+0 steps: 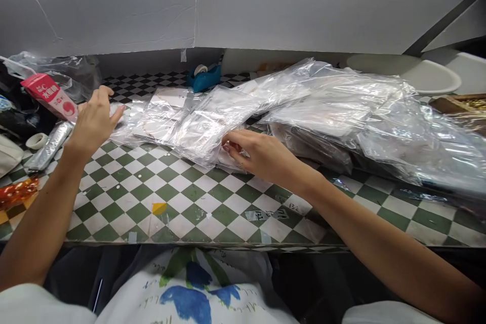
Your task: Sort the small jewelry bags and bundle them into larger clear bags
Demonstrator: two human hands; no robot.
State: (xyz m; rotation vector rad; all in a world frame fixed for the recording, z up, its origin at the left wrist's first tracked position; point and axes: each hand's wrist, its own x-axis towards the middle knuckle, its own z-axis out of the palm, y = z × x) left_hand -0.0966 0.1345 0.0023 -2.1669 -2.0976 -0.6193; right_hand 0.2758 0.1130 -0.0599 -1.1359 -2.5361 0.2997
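My right hand (pixel 258 154) pinches the near edge of a clear plastic bag (pixel 205 126), one of several flat clear bags with light contents lying overlapped on the green-and-white checkered table (pixel 159 197). My left hand (pixel 93 119) rests further left, fingers curled over the left end of another clear bag (pixel 121 124). A big heap of crinkled clear bags (pixel 364 116) spreads to the right of my right hand.
A teal tape dispenser (pixel 203 77) stands at the back. A pink carton (pixel 49 96), a silver foil pack (pixel 49 146), a tape roll (pixel 37 140) and dark bags crowd the left edge. White plates (pixel 433 77) sit at the back right. A yellow sticker (pixel 159 207) marks the table.
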